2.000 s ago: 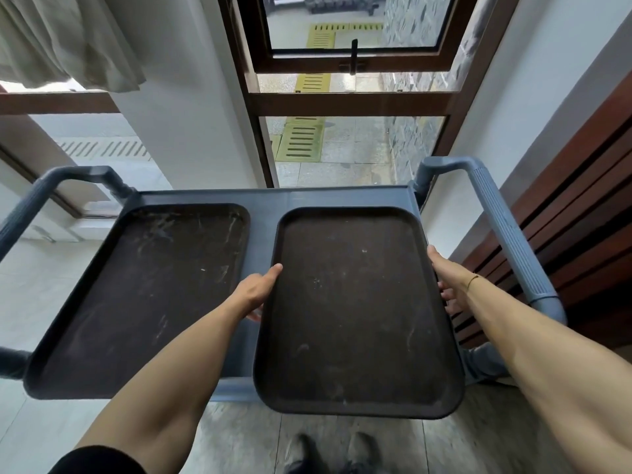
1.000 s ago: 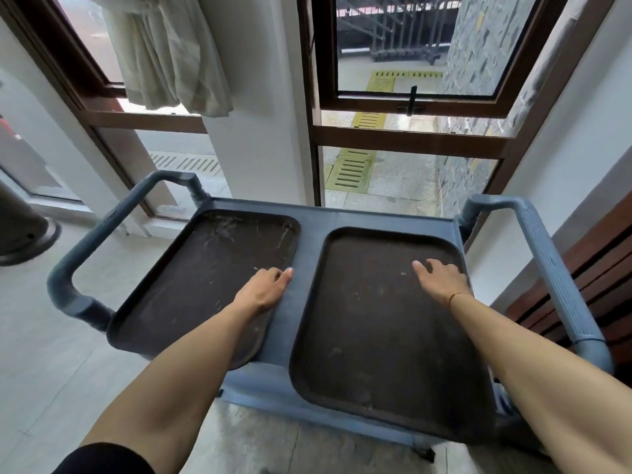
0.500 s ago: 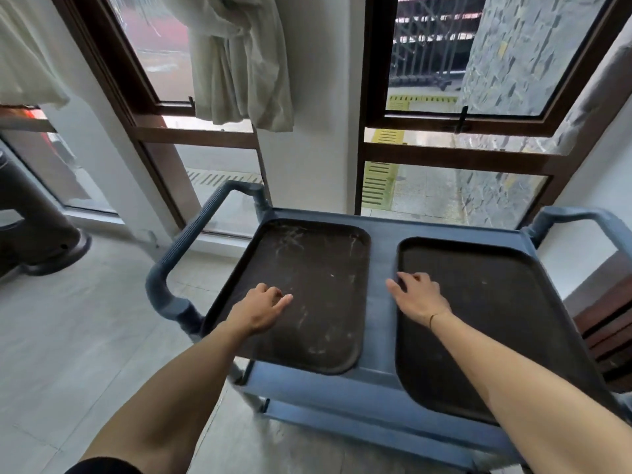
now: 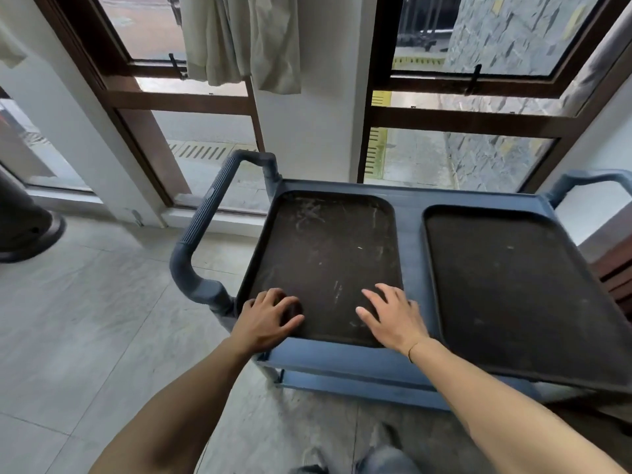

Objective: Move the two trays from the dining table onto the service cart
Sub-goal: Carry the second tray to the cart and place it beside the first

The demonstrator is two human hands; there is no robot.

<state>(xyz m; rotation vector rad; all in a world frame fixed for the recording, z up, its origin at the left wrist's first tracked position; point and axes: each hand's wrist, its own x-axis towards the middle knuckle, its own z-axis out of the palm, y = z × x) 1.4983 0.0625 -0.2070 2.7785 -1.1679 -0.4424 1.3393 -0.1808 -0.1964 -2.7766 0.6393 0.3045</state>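
Trays are seen lying side by side on the top shelf of the blue service cart (image 4: 407, 234), with a bare strip of the shelf left between them. The scratched left tray (image 4: 328, 254) is placed just beside the cart's ribbed left handle (image 4: 205, 217); its far rim is set close to the cart's far edge, and its near rim lies just inside the cart's near lip. The right tray (image 4: 506, 285) is laid toward the cart's right handle (image 4: 588, 177), and its near corner is carried out past the cart's near edge.

The left hand (image 4: 265, 319) is rested flat on the near left corner of the left tray, fingers spread apart and closed on nothing. The right hand (image 4: 393, 316) is laid on the near right corner of the same tray, fingers likewise splayed, its outer side reaching over the rim onto the bare strip. No grip is held on either tray.

Left of the cart, a wide stretch of pale tiled floor (image 4: 85, 319) is left open as far as a dark rounded base (image 4: 27, 227). Beyond the cart, dark-framed windows (image 4: 461, 121) and a white pillar stand close behind its far edge, and a pale curtain (image 4: 239, 39) is hung above. No writing or label can be read on the cart or trays.
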